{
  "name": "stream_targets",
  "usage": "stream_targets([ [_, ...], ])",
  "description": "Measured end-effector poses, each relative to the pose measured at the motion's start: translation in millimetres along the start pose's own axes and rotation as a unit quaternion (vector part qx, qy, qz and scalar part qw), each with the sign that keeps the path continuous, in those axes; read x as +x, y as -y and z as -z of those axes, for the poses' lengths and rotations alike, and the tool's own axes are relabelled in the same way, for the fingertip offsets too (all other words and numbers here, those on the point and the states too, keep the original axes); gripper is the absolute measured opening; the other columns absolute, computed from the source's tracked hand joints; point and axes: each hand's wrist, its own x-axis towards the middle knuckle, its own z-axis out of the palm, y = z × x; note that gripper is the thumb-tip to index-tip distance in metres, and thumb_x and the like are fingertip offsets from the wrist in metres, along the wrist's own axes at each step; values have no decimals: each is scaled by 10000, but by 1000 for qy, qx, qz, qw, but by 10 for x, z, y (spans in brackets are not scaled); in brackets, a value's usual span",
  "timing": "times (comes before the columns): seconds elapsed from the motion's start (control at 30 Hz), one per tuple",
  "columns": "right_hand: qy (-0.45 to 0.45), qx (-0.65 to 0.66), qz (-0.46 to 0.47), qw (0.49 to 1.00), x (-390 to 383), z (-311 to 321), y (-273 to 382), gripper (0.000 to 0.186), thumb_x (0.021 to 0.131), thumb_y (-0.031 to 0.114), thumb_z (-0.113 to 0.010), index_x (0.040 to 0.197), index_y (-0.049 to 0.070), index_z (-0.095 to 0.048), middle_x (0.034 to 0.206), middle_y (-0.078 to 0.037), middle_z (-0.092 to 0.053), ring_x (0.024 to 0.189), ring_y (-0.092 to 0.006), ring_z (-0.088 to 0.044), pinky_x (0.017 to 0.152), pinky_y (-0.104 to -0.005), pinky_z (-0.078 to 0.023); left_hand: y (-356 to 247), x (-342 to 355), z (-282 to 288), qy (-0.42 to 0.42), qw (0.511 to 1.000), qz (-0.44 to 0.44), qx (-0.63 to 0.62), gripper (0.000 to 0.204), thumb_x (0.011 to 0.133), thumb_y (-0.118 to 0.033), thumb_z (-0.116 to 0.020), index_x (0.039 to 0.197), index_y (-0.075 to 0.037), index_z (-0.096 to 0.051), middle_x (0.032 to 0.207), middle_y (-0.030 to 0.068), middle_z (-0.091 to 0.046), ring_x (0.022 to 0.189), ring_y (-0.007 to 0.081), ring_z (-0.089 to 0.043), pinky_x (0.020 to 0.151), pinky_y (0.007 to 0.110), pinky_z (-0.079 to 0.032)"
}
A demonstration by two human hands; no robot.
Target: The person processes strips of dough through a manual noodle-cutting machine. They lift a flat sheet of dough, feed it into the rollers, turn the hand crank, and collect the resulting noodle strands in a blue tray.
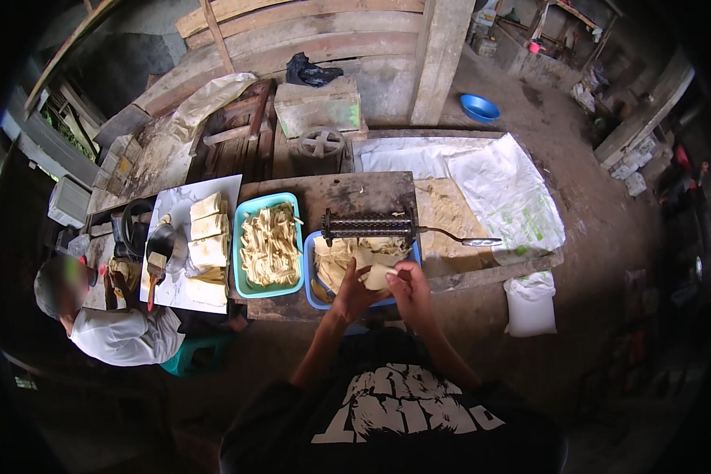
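Both my hands are over a blue basin (318, 291) of thin pale dough pieces. My right hand (409, 291) pinches a small pale dough piece (379, 277), and my left hand (353, 290) cups the same piece from the other side. Just beyond them a metal cutting roller (365, 228) with a long crank handle lies across the basin's back rim. To the left stands a turquoise tray (246, 287) heaped with cut dough strips.
A co-worker (122, 336) in a pale shirt sits at far left beside a white board (170, 297) bearing folded dough stacks and a pan. A floured wooden bed (456, 237) with white sheeting is at right. A white sack (530, 312) stands on the floor.
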Motion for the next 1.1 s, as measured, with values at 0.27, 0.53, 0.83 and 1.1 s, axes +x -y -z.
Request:
stream_targets([
  [0.27,128,-231,102,959,-164,68,391,121,761,33,-628,870,17,-577,851,-86,-625,805,-148,-607,691,-265,-471,-270,-156,23,72,987,-142,-26,465,859,-299,-513,1267,-139,-359,1136,82,-489,893,168,-551,721,300,-498],
  [0.53,-19,-226,103,969,-21,-146,564,177,770,9,-612,945,13,-594,888,-103,-637,821,-140,-604,725,-245,-459,-686,-438,242,147,928,-272,209,685,756,129,-539,1318,-133,-249,1265,162,-425,954,121,-533,779,217,-437],
  [0.83,-19,-47,92,994,75,-620,973,254,851,33,-521,1097,-13,-478,903,-44,-580,813,-65,-520,697,-184,-406,-1133,-902,25,167,871,-410,212,557,769,112,-537,1243,-79,-315,1178,211,-485,1009,255,-552,825,312,-449],
  [1.1,5,-77,127,989,-284,-1128,1385,261,861,31,-499,1117,0,-461,906,-49,-567,832,-76,-519,712,-195,-398,-1085,-1186,15,162,827,-479,247,375,822,86,-459,1168,-26,-368,1088,147,-537,962,204,-537,844,303,-419],
])
